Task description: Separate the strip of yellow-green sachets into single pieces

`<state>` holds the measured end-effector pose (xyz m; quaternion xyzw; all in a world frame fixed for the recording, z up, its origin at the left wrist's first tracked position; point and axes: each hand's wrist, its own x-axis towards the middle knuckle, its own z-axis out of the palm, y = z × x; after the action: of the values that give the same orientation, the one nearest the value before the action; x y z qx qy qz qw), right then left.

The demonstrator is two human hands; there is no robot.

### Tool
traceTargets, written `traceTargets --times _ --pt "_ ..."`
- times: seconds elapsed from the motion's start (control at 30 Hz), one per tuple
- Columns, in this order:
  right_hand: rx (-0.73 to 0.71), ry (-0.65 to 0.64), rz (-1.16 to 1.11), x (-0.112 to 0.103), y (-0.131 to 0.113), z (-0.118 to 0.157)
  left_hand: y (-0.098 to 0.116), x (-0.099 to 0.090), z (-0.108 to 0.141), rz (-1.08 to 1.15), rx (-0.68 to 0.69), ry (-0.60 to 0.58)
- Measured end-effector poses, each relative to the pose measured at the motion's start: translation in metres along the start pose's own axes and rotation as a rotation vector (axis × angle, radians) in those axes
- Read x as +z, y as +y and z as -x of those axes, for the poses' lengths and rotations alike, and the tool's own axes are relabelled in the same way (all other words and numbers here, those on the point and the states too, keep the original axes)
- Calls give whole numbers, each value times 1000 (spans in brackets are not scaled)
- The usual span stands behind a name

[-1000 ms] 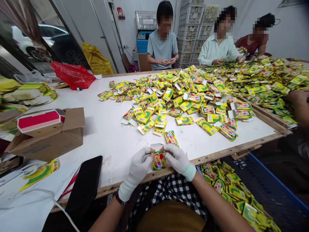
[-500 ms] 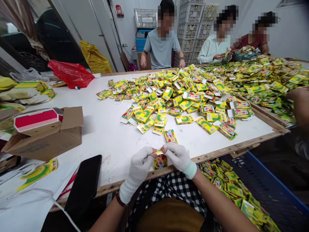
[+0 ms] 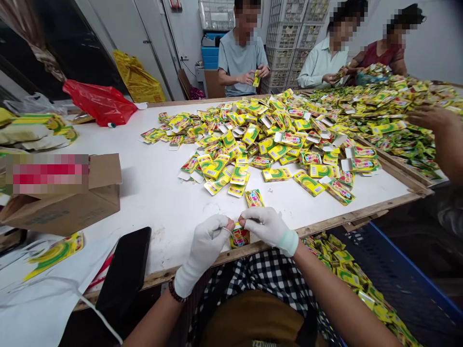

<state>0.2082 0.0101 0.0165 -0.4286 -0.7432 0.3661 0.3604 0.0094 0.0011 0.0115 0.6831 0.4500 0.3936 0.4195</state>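
At the table's near edge, a small yellow-green box [image 3: 239, 236] with red and colourful print lies between my gloved hands. My left hand [image 3: 210, 246] pinches the left corner of its upper end with bare fingertips. My right hand [image 3: 266, 228] pinches the opposite corner, its fingertips close to the left ones. The box's top flap is mostly hidden by the fingers. Just beyond them lies another printed box [image 3: 254, 198]. Farther back spreads a large pile of similar boxes [image 3: 278, 150], some with white flaps open.
A black phone [image 3: 125, 262] and a cardboard carton [image 3: 97, 207] are at left, with a red bag [image 3: 101, 103] behind. A blue crate [image 3: 405, 284] of boxes stands below right. Three people sit across the table; another person's hand [image 3: 430, 118] reaches in at right.
The white upper flap between my fingertips shows less than before. The person opposite now holds a yellow box in raised hands. The other person's hand at right has moved leftward over the pile.
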Motion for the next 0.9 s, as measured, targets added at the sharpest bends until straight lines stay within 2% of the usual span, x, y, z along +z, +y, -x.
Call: traceTargets --times 0.1,0.2,0.3,0.4,0.53,0.63,0.7,0.77,0.83,0.9 --pt "32 -64 -28 -6 -1 -4 0 -2 0 -7 -23 -14" --pt "37 -74 -20 -7 0 -6 0 -3 -2 16 -70 -33" --pt "-40 -49 3 -6 1 -5 1 -4 -3 -19 -34 -41" --pt "-177 -31 47 -5 3 1 -1 -4 0 -153 112 -23" --pt "-328 47 194 -2 6 19 -16 -5 12 -322 428 17" --pt "-386 102 304 7 9 34 -26 -4 20 -433 543 22" --pt "-359 131 300 16 11 38 -26 -3 21 -478 550 13" --pt "-286 158 230 25 15 37 -22 -2 16 -449 495 -18" --pt "-141 234 88 30 19 33 -17 -3 6 -373 398 -29" --pt "46 357 -196 24 22 32 -16 -4 -8 -307 285 26"
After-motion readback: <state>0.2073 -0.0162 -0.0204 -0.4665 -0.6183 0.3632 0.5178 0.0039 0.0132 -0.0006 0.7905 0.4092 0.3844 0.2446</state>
